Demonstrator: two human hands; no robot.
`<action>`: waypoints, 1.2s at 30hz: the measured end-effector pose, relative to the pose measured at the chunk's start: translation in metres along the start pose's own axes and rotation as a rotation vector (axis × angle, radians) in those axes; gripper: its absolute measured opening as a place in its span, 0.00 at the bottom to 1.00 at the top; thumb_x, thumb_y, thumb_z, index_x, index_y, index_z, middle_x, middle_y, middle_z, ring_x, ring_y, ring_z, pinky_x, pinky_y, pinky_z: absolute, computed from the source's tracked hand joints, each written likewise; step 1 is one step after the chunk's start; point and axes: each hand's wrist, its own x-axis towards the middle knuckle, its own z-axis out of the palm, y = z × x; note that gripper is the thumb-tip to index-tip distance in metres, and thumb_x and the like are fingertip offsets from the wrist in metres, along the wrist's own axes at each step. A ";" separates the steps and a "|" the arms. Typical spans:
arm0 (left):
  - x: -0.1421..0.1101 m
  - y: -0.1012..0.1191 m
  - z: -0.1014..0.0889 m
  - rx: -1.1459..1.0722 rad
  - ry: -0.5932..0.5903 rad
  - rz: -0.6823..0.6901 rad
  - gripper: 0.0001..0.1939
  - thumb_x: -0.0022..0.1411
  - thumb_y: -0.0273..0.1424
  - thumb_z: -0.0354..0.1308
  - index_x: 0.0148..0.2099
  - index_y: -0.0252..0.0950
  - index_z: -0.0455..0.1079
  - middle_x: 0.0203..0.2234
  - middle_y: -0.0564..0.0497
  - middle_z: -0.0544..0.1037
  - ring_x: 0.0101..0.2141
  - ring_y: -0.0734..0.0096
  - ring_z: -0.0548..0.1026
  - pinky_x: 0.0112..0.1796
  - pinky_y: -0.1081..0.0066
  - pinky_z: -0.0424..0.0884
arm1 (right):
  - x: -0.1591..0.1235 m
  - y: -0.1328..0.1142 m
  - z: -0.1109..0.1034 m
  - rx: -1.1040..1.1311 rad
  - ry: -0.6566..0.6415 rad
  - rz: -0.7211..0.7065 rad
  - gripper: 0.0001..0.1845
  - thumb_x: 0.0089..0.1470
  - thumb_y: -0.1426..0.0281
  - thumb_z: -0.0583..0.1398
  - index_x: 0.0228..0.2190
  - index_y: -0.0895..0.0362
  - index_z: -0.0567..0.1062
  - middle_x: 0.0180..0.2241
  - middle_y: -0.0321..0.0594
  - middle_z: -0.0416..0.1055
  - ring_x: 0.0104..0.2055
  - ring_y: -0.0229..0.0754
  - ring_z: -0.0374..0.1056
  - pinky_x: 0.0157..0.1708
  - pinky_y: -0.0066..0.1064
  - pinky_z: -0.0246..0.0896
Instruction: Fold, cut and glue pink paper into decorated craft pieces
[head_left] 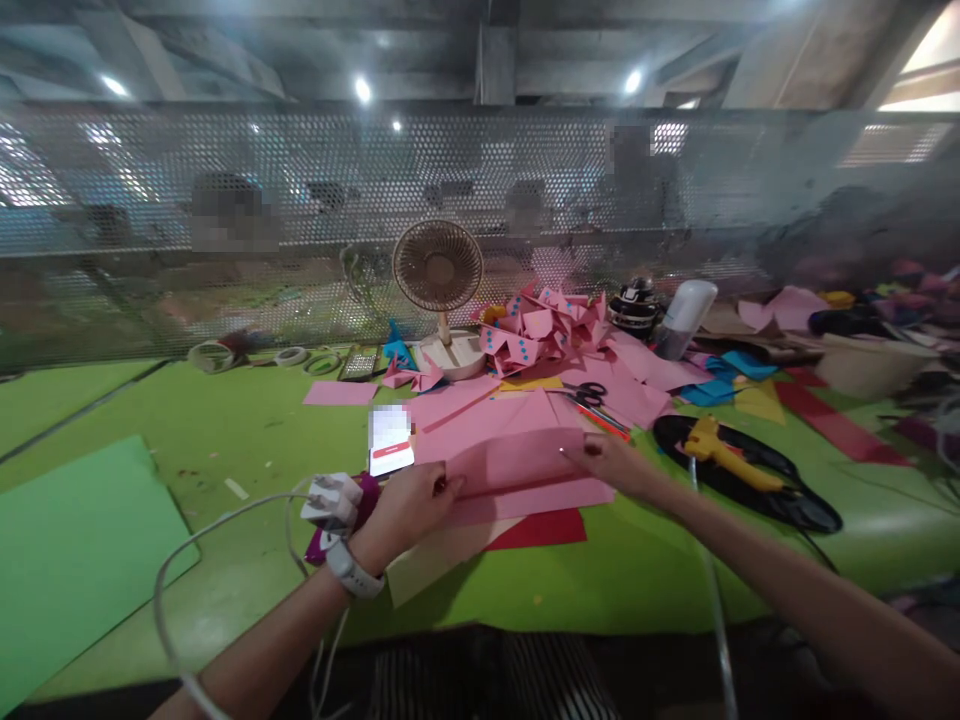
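Note:
A strip of pink paper (521, 462) is held up slightly between my two hands, over more pink sheets (536, 500) on the table. My left hand (412, 503) pinches its left end with thumb and curled fingers. At the right end, my right hand (609, 464) grips the paper's edge. A red sheet (540, 530) and a cream sheet (442, 560) stick out from under the pink ones. Beside my left wrist lie a lit phone (391, 440) and a white charger plug (330, 500) with its cable.
Behind the sheets stand a small fan (439, 268) and a heap of folded pink paper pieces (547, 330). Black scissors (589, 392) lie near it. A yellow glue gun (731, 455) rests on a black tray (806, 510) at right. Green card (90, 570) lies left.

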 end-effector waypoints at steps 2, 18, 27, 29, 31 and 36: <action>0.006 0.005 0.003 0.058 0.039 -0.068 0.15 0.64 0.38 0.44 0.32 0.35 0.66 0.25 0.47 0.75 0.25 0.64 0.72 0.25 0.71 0.61 | 0.010 -0.001 0.006 -0.022 0.010 0.029 0.23 0.55 0.53 0.50 0.18 0.55 0.65 0.18 0.34 0.64 0.22 0.37 0.60 0.22 0.29 0.53; 0.007 0.061 0.057 0.077 0.120 0.394 0.42 0.58 0.58 0.39 0.66 0.38 0.42 0.63 0.42 0.51 0.62 0.50 0.45 0.58 0.47 0.36 | 0.020 0.000 0.023 -0.114 0.026 0.080 0.18 0.52 0.59 0.53 0.18 0.55 0.58 0.17 0.32 0.58 0.22 0.36 0.54 0.21 0.27 0.42; 0.004 0.059 0.057 0.004 0.032 0.366 0.42 0.57 0.59 0.36 0.66 0.41 0.39 0.63 0.43 0.48 0.62 0.50 0.45 0.57 0.48 0.36 | 0.016 0.004 0.024 -0.037 0.026 0.107 0.13 0.52 0.58 0.53 0.24 0.53 0.60 0.19 0.32 0.62 0.23 0.38 0.59 0.24 0.28 0.49; 0.004 0.059 0.055 -0.002 0.017 0.368 0.41 0.58 0.58 0.35 0.66 0.41 0.38 0.63 0.43 0.48 0.62 0.51 0.45 0.58 0.49 0.37 | 0.016 0.003 0.022 -0.026 0.005 0.117 0.12 0.52 0.59 0.53 0.25 0.53 0.61 0.19 0.31 0.62 0.22 0.38 0.59 0.24 0.28 0.49; 0.004 0.060 0.055 0.000 0.001 0.363 0.41 0.59 0.58 0.34 0.67 0.40 0.36 0.63 0.42 0.48 0.62 0.51 0.45 0.58 0.49 0.37 | 0.015 0.003 0.021 -0.017 -0.005 0.123 0.12 0.52 0.59 0.53 0.24 0.53 0.62 0.18 0.31 0.62 0.22 0.38 0.59 0.24 0.28 0.49; 0.003 0.061 0.054 0.012 -0.029 0.344 0.44 0.58 0.59 0.32 0.67 0.35 0.36 0.63 0.40 0.47 0.62 0.51 0.43 0.58 0.50 0.36 | 0.015 0.003 0.021 -0.012 -0.005 0.116 0.11 0.52 0.60 0.53 0.25 0.53 0.63 0.18 0.31 0.62 0.22 0.38 0.60 0.23 0.28 0.49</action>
